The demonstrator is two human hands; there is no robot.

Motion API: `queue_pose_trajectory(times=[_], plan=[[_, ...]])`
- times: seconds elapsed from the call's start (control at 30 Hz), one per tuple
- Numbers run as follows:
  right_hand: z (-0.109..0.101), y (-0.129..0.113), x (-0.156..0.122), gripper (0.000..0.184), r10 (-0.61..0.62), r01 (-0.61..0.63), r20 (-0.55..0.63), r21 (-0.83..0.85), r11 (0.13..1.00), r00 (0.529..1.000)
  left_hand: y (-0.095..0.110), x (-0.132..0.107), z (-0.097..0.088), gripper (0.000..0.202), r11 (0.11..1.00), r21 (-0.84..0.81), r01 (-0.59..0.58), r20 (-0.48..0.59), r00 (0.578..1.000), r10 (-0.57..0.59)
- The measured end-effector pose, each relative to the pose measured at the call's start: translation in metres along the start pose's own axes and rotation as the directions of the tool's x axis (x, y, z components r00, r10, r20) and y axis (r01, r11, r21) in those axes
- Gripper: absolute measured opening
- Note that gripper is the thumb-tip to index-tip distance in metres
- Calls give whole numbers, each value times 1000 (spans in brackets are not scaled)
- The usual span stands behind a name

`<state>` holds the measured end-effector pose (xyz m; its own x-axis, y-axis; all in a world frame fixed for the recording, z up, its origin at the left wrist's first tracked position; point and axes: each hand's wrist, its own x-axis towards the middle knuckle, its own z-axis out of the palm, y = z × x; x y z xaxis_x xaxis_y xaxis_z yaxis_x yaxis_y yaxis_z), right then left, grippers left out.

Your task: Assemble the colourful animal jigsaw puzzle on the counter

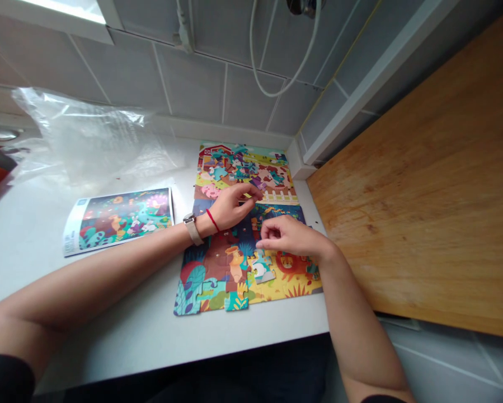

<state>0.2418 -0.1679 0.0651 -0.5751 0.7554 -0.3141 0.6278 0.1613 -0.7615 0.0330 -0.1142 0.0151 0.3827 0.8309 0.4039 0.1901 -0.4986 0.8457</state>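
Observation:
My left hand [234, 206], with a watch and a red string at its wrist, hovers over the middle of a colourful jigsaw puzzle [221, 263]. Its fingers curl toward the thumb, and anything between them is hidden. Close by on the right, my right hand [291, 236] is closed above the lower half, fingers bent in beside the thumb; I cannot make out anything in it. Below it a loose rabbit piece [263, 270] lies on the yellow area, tilted. Another puzzle piece [237, 300] sticks out past the front edge. Several loose pieces [217, 173] lie on the farm picture [271, 196] behind.
A printed picture sheet [125, 221] lies left of the puzzle, its left edge curled. Behind it rests a crumpled clear plastic bag [95, 145]. A wooden board [427, 184] stands along the right side. A white cable [253, 61] hangs before the tiled wall [201, 84].

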Motion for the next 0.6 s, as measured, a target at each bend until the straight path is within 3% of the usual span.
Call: queue_pose_trajectory(times=[0.13, 0.23, 0.27, 0.33, 0.43, 0.5, 0.6], plan=[[-3, 6, 7, 27, -4, -8, -291, -43, 999, 957, 20, 5, -20, 19, 1000, 22, -4, 12, 1000, 4], [-11, 16, 6, 17, -37, -33, -392, -171, 985, 919, 45, -15, -40, 22, 998, 61, 14, -27, 1000, -12], [-15, 21, 5, 15, -68, -28, -391, -235, 972, 918, 54, -28, -46, 25, 996, 88, 19, -53, 998, -15], [-20, 30, 2, 30, -112, -18, -362, -337, 941, 925, 70, -66, -60, 38, 974, 213, 71, -36, 997, -65], [-28, 48, -5, 67, -123, -16, -332, -387, 922, 935, 85, -135, -75, 84, 848, 530, 21, 177, 975, -134], [-35, 61, -9, 80, -110, -29, -340, -378, 925, 934, 88, -180, -78, 104, 741, 672, 9, 209, 957, -202], [-47, 80, -14, 67, -40, -100, -370, -353, 930, 928, 88, -229, -70, 101, 634, 773, 25, 172, 954, -248]])
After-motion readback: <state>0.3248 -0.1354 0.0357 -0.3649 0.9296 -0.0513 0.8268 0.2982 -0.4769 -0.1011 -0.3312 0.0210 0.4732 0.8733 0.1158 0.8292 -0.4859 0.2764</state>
